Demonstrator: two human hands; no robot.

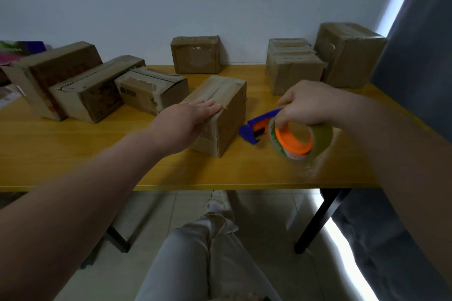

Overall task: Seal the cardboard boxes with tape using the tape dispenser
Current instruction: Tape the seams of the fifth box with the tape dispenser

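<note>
Pressing on a brown box (228,105) while we grip the tape dispenser (291,138).
Our left hand (193,116) lies flat on the box top, fingers straight. Our right hand (309,105) curls round the blue and orange dispenser, just right of the box, over the yellow table (97,154).

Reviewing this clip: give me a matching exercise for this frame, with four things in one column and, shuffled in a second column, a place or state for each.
Things
1. left hand
2. right hand
3. tape dispenser
4. rear centre box

Places and states
A. stands against the wall, untouched
B. lies flat on top of the middle box
C. blue and orange, just right of the middle box
D. grips the dispenser's handle

Pairs: 1-B, 2-D, 3-C, 4-A
</note>
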